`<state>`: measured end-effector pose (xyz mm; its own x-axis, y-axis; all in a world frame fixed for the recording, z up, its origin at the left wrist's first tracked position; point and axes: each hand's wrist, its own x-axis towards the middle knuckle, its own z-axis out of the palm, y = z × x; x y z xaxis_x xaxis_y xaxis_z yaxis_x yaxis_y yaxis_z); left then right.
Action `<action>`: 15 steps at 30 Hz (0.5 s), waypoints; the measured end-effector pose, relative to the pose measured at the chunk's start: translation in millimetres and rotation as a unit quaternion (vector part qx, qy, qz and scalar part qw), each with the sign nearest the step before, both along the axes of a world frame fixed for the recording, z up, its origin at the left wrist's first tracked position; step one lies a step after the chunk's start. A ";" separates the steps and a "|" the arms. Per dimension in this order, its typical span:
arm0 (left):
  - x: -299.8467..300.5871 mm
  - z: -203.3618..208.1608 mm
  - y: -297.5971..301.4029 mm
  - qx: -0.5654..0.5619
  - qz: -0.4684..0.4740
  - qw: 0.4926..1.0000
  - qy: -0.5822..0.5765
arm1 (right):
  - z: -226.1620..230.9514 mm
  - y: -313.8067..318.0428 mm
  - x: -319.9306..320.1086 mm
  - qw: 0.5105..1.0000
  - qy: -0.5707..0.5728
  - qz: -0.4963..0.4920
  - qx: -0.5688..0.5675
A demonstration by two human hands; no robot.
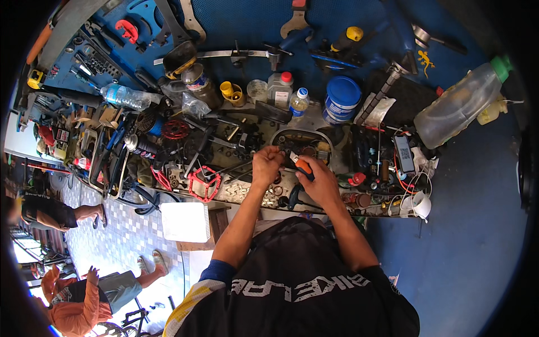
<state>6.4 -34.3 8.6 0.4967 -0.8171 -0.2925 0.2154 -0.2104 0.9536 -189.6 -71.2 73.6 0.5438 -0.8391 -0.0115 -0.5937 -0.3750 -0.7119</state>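
Over the middle of a cluttered workbench, my two hands are raised close together. My right hand point(321, 184) is wrapped round an orange-and-black handled cutter point(304, 166), whose pale metal tip points up and left towards the other hand. The fingers of my left hand point(268, 165) are pinched together. Whatever they hold is too small or hidden to make out. Just beyond the hands lies a tray point(331, 147) of small metal parts. A red bicycle pedal point(204, 184) rests on the bench left of my left wrist.
Bottles, a blue tub point(342, 100) and yellow cups line the bench's back. Tools hang on the blue wall panel. A phone point(403, 154) and white cable are at right. A white basket point(185, 221) sits below the front edge. Two people point(84, 303) are at left.
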 end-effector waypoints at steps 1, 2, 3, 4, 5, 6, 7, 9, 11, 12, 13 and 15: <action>-1.4 3.1 -0.4 -0.002 -0.003 1.000 -0.005 | 0.5 -0.6 -0.1 1.000 0.014 0.006 0.010; -3.0 6.2 -0.2 -0.004 -0.005 1.000 -0.011 | 1.1 -1.2 -0.2 0.999 0.027 0.012 0.020; -3.1 7.7 0.8 -0.005 -0.005 1.000 -0.017 | 2.8 -1.3 0.8 0.999 0.030 0.018 0.025; -3.2 7.1 1.1 -0.005 -0.006 1.000 -0.022 | 1.9 -1.5 1.0 0.999 0.024 0.018 0.022; -3.7 7.5 1.1 -0.005 -0.008 1.000 -0.028 | -0.1 -1.9 1.0 0.999 0.018 0.018 0.018; -3.9 9.7 1.3 -0.004 -0.009 0.999 -0.033 | -0.8 -2.0 1.6 1.000 0.012 0.018 0.015; -3.9 12.0 2.4 -0.002 -0.011 0.999 -0.044 | -1.3 -2.2 1.9 1.000 0.010 0.018 0.015; -4.0 16.3 5.0 0.001 -0.015 0.998 -0.065 | -0.6 -2.6 2.9 1.000 0.007 0.018 0.015; -2.8 15.0 5.9 0.001 -0.016 0.998 -0.066 | 2.1 -2.6 3.9 1.000 0.011 0.021 0.016; -2.5 15.0 6.1 0.001 -0.018 0.998 -0.066 | 3.2 -2.7 4.1 1.000 0.013 0.021 0.017; -2.1 15.1 6.5 0.003 -0.022 0.997 -0.067 | 2.3 -3.1 4.0 1.000 0.012 0.021 0.017; -1.3 16.0 7.4 0.009 -0.029 0.997 -0.071 | 0.8 -3.9 4.5 1.000 0.010 0.021 0.017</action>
<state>5.2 -26.9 24.6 0.4857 -0.8411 -0.2379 0.0661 -0.2360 0.9695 -185.1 -75.1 74.4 0.5783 -0.8142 -0.0509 -0.5921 -0.3760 -0.7127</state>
